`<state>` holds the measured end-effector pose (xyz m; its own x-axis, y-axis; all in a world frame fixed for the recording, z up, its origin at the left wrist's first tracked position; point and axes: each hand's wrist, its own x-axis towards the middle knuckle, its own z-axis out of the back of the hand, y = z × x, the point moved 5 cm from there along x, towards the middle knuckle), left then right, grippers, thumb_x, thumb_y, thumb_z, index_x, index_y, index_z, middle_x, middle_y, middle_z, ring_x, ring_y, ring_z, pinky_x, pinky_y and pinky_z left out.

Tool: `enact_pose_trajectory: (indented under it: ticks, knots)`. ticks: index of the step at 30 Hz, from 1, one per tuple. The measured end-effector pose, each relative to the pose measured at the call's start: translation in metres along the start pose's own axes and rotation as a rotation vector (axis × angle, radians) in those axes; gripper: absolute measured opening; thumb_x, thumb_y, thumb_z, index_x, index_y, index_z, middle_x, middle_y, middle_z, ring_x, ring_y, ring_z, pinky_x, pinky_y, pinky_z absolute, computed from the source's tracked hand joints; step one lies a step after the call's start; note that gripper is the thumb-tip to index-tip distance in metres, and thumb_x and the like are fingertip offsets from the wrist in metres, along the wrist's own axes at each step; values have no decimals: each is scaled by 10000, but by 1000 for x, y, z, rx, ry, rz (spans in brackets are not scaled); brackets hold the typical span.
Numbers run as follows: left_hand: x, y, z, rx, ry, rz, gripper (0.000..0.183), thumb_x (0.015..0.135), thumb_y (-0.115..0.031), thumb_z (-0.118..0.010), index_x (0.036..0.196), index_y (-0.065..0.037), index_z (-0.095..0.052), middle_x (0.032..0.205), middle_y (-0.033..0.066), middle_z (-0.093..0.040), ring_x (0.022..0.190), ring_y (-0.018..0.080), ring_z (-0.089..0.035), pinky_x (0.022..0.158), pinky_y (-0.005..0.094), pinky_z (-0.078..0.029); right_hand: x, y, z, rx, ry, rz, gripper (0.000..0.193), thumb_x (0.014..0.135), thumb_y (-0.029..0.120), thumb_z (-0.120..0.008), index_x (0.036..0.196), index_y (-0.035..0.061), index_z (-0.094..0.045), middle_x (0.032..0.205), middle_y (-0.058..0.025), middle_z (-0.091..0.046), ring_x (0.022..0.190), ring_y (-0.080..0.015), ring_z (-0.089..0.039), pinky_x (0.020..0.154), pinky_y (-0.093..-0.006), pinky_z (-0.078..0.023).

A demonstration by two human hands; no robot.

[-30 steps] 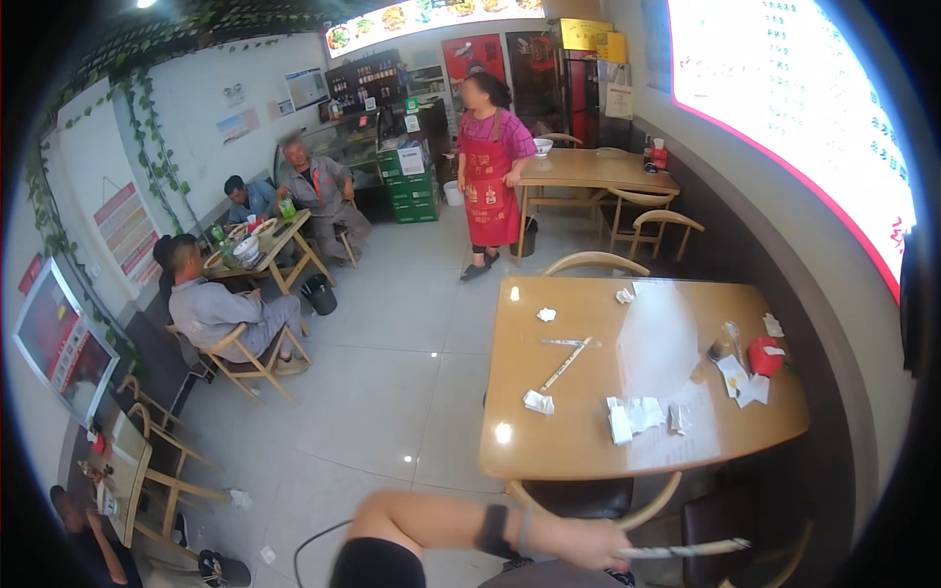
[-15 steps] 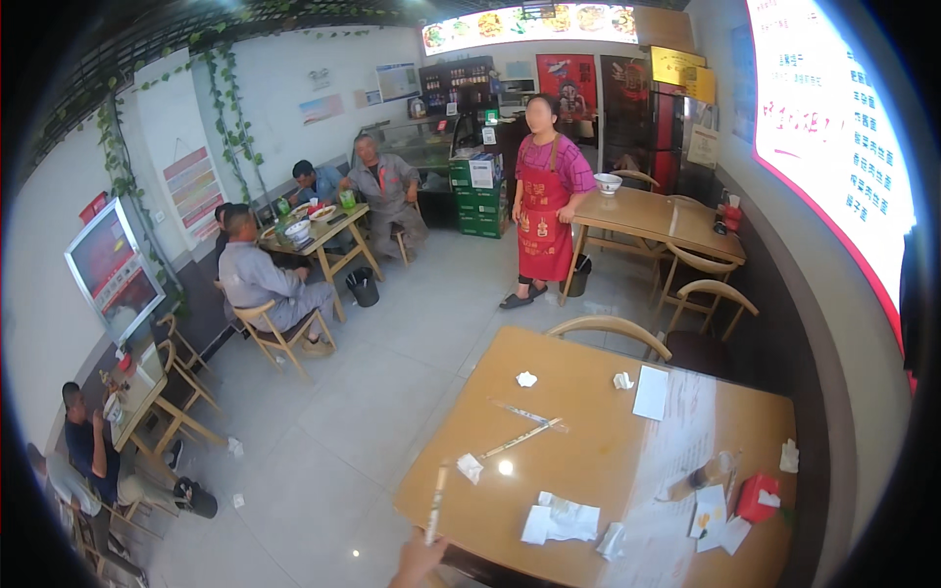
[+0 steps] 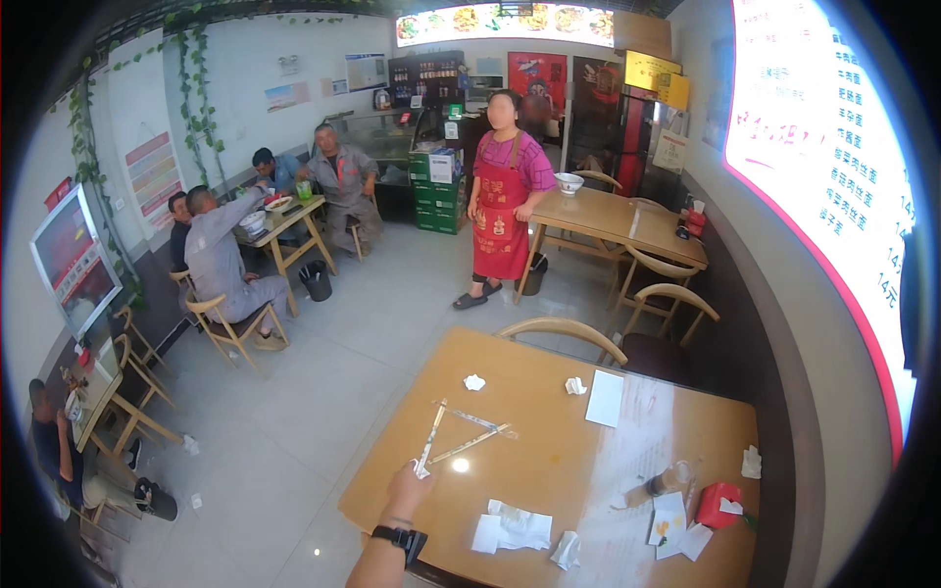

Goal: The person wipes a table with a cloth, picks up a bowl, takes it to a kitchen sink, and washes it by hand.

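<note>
My left hand [image 3: 408,490], with a dark watch [image 3: 400,539] on its wrist, reaches over the near left part of the wooden table [image 3: 549,392]. Its fingers are closed round the near end of slim, printed, paper-wrapped chopsticks [image 3: 432,429]. A crumpled tissue [image 3: 421,469] lies right at the fingertips; whether they touch it is unclear. Just ahead lie another slim printed strip [image 3: 469,445] and a clear wrapper [image 3: 469,417], roughly forming a triangle with the held one. My right hand is out of view.
More crumpled tissues [image 3: 514,526], a white card [image 3: 605,398], a tipped clear cup [image 3: 670,477] and a red tissue box [image 3: 720,504] are on the table. Beyond its far edge stand a chair [image 3: 564,333] and a person in a red apron [image 3: 502,216]. Diners sit at left.
My left hand has moved forward over the table, carrying the wrapped chopsticks up to the other strips. The view has shifted right. One seated diner now stretches an arm across their table.
</note>
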<state>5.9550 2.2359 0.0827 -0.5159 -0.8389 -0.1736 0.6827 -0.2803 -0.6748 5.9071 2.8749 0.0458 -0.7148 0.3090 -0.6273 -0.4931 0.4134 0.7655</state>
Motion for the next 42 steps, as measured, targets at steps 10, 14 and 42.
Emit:
enact_pose_trajectory:
  ticks: [10,14,42]
  knots:
    - [54,12,-37,212,45,67,409,635,-294,-714,905,-21,-572,841,156,-621,775,304,-604,692,405,-463,-47,-24,32,-64,-347,180,426,821,341,-480,1131,50,-509,741,-110,-549,602,-246,-505,544,-403,-452]
    - [50,8,-49,269,115,60,267,660,-240,-695,775,-16,-605,760,172,-614,743,308,-598,671,399,-464,-28,-35,53,172,-16,-52,465,825,410,-459,1082,30,-535,717,-143,-567,499,-246,-496,446,-342,-438]
    - [-93,-39,20,-555,458,263,333,828,-380,-540,992,-98,-473,755,27,-530,692,107,-494,558,221,-414,187,206,-176,-1572,-89,1165,713,589,340,-696,1198,95,-417,1276,-133,-353,1220,-322,-283,945,-462,-293]
